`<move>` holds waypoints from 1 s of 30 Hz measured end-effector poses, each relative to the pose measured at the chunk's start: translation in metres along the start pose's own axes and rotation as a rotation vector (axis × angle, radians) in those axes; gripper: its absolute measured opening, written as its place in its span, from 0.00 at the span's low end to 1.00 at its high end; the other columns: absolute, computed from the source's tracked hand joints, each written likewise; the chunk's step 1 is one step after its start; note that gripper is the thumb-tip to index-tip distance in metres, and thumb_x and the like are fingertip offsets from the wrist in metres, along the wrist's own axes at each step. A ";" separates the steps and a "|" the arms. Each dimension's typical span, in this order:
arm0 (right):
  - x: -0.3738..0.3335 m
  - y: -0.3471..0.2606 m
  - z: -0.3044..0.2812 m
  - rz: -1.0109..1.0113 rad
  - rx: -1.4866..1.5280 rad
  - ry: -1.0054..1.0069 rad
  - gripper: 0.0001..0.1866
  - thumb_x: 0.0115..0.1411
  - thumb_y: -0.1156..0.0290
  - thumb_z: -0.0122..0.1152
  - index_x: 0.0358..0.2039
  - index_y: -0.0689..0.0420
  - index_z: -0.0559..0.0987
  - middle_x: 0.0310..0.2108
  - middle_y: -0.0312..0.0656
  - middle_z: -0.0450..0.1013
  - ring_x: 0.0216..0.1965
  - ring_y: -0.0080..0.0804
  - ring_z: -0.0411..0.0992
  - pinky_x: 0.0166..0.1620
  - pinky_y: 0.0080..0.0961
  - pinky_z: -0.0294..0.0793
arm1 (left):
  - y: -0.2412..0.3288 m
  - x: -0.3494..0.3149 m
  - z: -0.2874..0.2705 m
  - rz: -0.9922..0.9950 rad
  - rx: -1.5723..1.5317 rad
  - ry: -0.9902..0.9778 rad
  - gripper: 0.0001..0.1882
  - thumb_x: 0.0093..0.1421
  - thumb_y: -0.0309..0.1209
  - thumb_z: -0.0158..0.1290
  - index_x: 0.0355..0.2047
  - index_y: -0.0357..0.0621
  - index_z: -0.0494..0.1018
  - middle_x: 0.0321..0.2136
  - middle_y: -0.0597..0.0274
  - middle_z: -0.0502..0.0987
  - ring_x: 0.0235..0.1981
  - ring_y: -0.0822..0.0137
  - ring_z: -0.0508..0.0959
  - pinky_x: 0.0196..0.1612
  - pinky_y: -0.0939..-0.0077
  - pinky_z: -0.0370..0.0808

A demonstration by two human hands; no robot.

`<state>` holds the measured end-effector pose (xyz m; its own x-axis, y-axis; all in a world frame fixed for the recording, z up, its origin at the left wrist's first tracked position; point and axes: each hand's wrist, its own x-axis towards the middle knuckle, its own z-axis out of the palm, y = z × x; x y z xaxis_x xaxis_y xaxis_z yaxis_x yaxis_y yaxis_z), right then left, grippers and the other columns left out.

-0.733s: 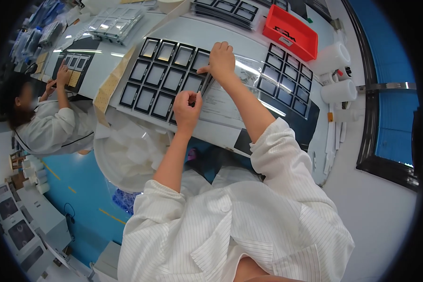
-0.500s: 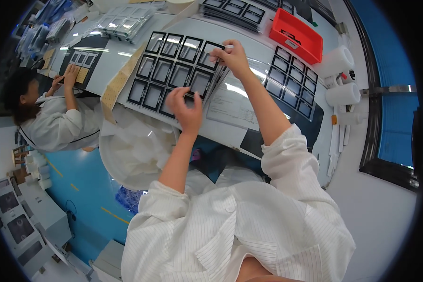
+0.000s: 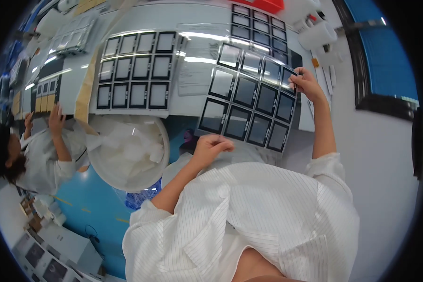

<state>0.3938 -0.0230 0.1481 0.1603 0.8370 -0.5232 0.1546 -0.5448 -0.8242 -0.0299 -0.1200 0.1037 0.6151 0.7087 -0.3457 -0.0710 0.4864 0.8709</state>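
A clear sheet printed with rows of black frames [image 3: 256,97] is held up tilted in front of me, over the near edge of the table. My right hand [image 3: 306,84] pinches it at its upper right corner. At its lower left edge my left hand [image 3: 212,149] has its fingers closed on the border, the fingertips slightly blurred. A stack of similar framed sheets [image 3: 133,70] lies flat on the table to the left. Another framed sheet [image 3: 259,29] lies farther back, partly covered by the one I hold.
A paper sheet [image 3: 197,77] lies between stack and held sheet. A white bin [image 3: 162,171] with crumpled wrapping stands below the table edge. A red tray [image 3: 268,4] and white rolls [image 3: 317,35] are at the back right. A co-worker [image 3: 37,160] sits at the left.
The framed sheet has come off the left stack and moved right and toward me, now in both hands. My view has shifted to the right.
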 end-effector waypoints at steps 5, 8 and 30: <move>-0.045 0.024 0.046 -0.467 -1.313 0.425 0.39 0.50 0.54 0.68 0.57 0.63 0.66 0.49 0.53 0.68 0.54 0.42 0.66 0.56 0.33 0.65 | -0.015 0.042 0.036 0.053 -0.057 -0.140 0.06 0.59 0.23 0.52 0.30 0.34 0.78 0.26 0.58 0.80 0.28 0.72 0.79 0.35 0.79 0.76; -0.104 -0.020 0.115 -0.326 -0.793 -0.244 0.52 0.43 0.44 0.70 0.62 0.62 0.60 0.58 0.57 0.61 0.60 0.46 0.59 0.60 0.33 0.60 | -0.002 0.062 0.051 0.117 -0.158 -0.208 0.06 0.59 0.22 0.52 0.29 0.34 0.78 0.26 0.59 0.80 0.29 0.72 0.78 0.35 0.80 0.75; -0.184 -0.078 0.126 -0.373 -0.955 -0.585 0.16 0.62 0.67 0.50 0.47 0.62 0.75 0.37 0.50 0.72 0.38 0.46 0.72 0.43 0.35 0.70 | -0.010 0.059 -0.011 0.075 -0.128 -0.554 0.43 0.45 0.29 0.65 0.60 0.33 0.58 0.59 0.52 0.63 0.62 0.62 0.62 0.64 0.67 0.57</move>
<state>0.2297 -0.1278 0.2812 -0.4821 0.7130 -0.5090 0.8038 0.1290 -0.5807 -0.0010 -0.0774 0.0711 0.9219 0.3868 -0.0201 -0.2035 0.5278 0.8247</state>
